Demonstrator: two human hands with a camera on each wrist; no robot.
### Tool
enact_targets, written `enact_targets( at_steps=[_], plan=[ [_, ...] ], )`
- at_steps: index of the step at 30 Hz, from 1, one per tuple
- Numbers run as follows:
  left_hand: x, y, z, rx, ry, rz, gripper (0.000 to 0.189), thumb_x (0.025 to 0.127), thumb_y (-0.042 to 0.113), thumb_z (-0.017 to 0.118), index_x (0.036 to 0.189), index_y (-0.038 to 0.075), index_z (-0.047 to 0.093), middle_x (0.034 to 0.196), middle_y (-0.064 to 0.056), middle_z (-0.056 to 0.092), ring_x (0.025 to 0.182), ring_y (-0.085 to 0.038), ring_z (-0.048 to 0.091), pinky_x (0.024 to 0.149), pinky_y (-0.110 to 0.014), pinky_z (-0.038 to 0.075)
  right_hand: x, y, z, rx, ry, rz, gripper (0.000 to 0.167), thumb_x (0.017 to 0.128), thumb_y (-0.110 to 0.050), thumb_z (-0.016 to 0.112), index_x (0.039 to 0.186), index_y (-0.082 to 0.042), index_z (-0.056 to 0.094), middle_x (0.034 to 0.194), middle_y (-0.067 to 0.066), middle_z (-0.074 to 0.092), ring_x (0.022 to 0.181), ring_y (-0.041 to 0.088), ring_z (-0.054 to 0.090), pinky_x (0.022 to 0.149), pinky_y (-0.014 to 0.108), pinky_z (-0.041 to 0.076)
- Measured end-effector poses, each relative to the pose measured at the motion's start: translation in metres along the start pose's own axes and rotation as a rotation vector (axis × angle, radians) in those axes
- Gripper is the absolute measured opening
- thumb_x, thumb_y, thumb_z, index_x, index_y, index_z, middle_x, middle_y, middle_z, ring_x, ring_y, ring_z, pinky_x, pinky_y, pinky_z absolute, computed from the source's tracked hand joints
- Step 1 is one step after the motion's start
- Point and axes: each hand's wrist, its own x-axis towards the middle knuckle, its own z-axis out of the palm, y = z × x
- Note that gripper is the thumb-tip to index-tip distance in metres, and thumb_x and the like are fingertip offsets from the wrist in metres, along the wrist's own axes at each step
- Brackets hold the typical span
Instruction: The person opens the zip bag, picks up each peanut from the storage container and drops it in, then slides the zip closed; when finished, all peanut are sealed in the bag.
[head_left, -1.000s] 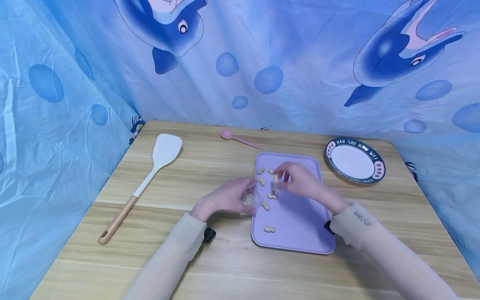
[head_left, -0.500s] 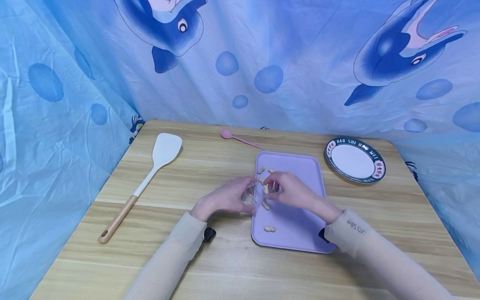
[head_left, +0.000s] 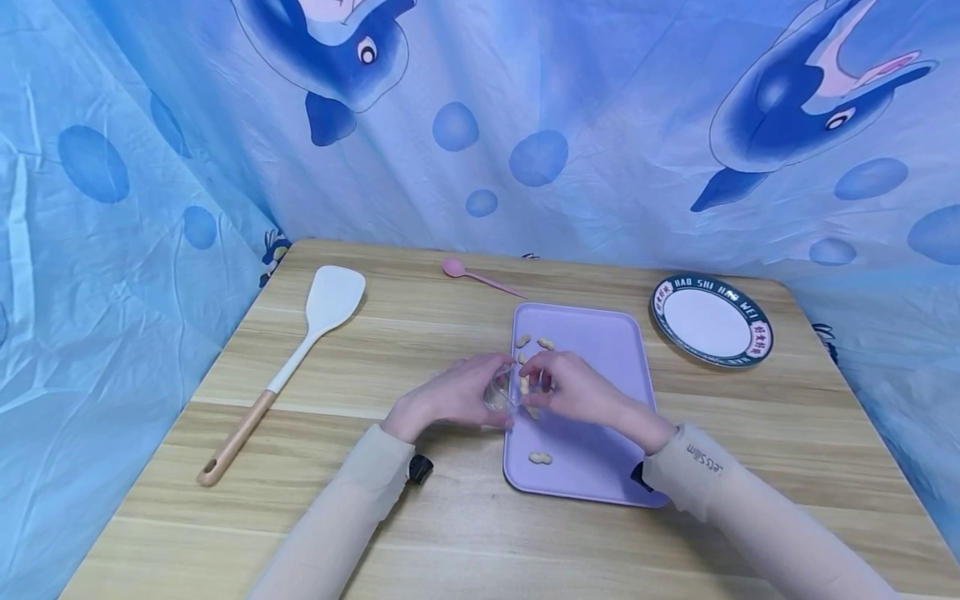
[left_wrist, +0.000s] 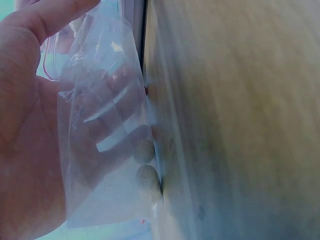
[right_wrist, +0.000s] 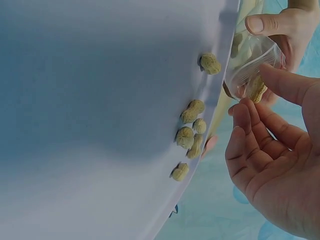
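Observation:
My left hand [head_left: 457, 396] holds a clear zip bag [left_wrist: 107, 195] upright at the tray's left edge, its mouth spread between thumb and fingers. Inside it, low down, peanuts [left_wrist: 147, 177] show through the plastic. My right hand [head_left: 573, 387] pinches an unshelled peanut [right_wrist: 257, 90] between thumb and fingertips, right at the mouth of the bag. Beneath the right hand lies the lilac tray [head_left: 600, 458]. Several loose peanuts [right_wrist: 186, 137] are scattered along its left side, some partly covered by the right hand in the head view. One peanut [head_left: 540, 457] lies apart toward the near end.
A white spatula [head_left: 330, 300] with a wooden handle lies on the left of the wooden table [head_left: 420, 533]. Behind the tray is a pink spoon [head_left: 454, 267]. A green-rimmed plate [head_left: 705, 323] stands at the back right, before a blue dolphin curtain [head_left: 600, 100].
My right hand has carried the pinched peanut leftward and slightly nearer, from over the tray to the bag's mouth. My left hand and the bag have stayed in place.

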Motion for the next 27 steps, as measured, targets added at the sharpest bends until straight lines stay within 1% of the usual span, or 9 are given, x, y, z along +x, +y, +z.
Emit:
enact_targets(
  at_steps=[6, 12, 15, 23, 27],
  plan=[
    [-0.0005, 0.0005, -0.0006, -0.007, 0.0, -0.001, 0.089, 0.075, 0.039, 0.086, 0.146, 0.009, 0.043, 0.124, -0.002, 0.059, 0.124, -0.02, 0.051, 0.111, -0.051, 0.033, -0.0004, 0.0015, 0.0005, 0.002, 0.0, 0.007, 0.03, 0.081, -0.013, 0.084, 0.106, -0.003, 0.072, 0.08, -0.005, 0.063, 0.07, 0.012, 0.059, 0.059, 0.024, 0.05],
    [-0.0008, 0.0012, -0.0007, 0.009, -0.005, -0.001, 0.089, 0.075, 0.039, 0.086, 0.146, 0.009, 0.042, 0.126, -0.003, 0.059, 0.125, -0.021, 0.051, 0.111, -0.049, 0.033, -0.0003, 0.0008, 0.0003, 0.001, -0.002, 0.001, 0.031, 0.081, -0.013, 0.083, 0.107, -0.002, 0.071, 0.081, 0.0, 0.065, 0.073, 0.017, 0.061, 0.062, 0.025, 0.05],
    [-0.001, 0.0012, -0.0004, 0.015, -0.005, 0.0, 0.09, 0.075, 0.04, 0.086, 0.147, 0.008, 0.042, 0.128, -0.003, 0.059, 0.126, -0.021, 0.05, 0.111, -0.048, 0.033, -0.0004, 0.0008, 0.0004, 0.001, -0.006, -0.001, 0.031, 0.081, -0.013, 0.083, 0.107, -0.001, 0.071, 0.081, -0.001, 0.065, 0.073, 0.018, 0.061, 0.063, 0.025, 0.05],
    [-0.0007, 0.0011, -0.0004, 0.014, -0.003, -0.001, 0.089, 0.075, 0.039, 0.086, 0.147, 0.009, 0.042, 0.131, -0.005, 0.058, 0.128, -0.022, 0.049, 0.113, -0.049, 0.031, -0.0009, 0.0012, 0.0005, 0.005, -0.018, 0.005, 0.029, 0.082, -0.013, 0.082, 0.107, -0.002, 0.071, 0.082, 0.0, 0.065, 0.074, 0.018, 0.061, 0.062, 0.025, 0.05],
    [-0.0009, 0.0017, -0.0008, 0.011, -0.006, -0.002, 0.089, 0.075, 0.039, 0.085, 0.147, 0.009, 0.042, 0.129, -0.004, 0.058, 0.128, -0.022, 0.049, 0.113, -0.05, 0.031, -0.0013, 0.0013, 0.0008, 0.005, -0.019, 0.003, 0.029, 0.083, -0.012, 0.082, 0.108, -0.002, 0.071, 0.083, 0.0, 0.065, 0.074, 0.018, 0.061, 0.062, 0.025, 0.051]
  ],
)
